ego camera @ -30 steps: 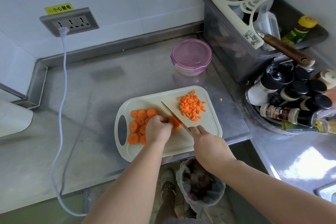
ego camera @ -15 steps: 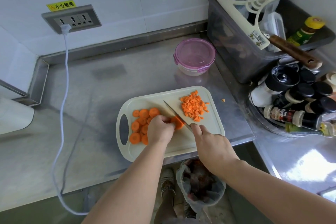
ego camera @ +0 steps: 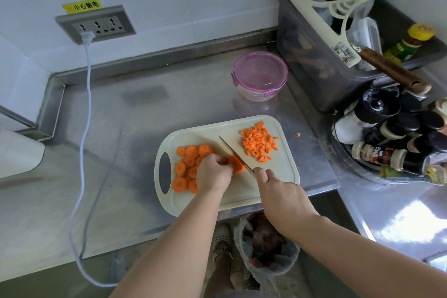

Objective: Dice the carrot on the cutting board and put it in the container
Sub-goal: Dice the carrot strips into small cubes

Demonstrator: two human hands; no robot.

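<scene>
A: State of the hands?
B: The left hand (ego camera: 212,172) is curled, its fingertips pinching a short stack of carrot slices (ego camera: 238,164) down on the cutting board (ego camera: 285,172). The right hand (ego camera: 278,191) grips the knife (ego camera: 233,152), with the handle hidden under its fingers. The blade angles away from it and touches the stack's right side.
A: Remaining carrot?
B: Uncut rounds (ego camera: 186,167) are heaped just left of the left hand, some under it. The diced pile (ego camera: 260,144) lies beyond the right hand, right of the blade. One stray cube (ego camera: 298,134) is on the surface (ego camera: 121,140), off the board.
A: Container?
B: The container (ego camera: 260,75) stands well beyond both hands, lid on.
</scene>
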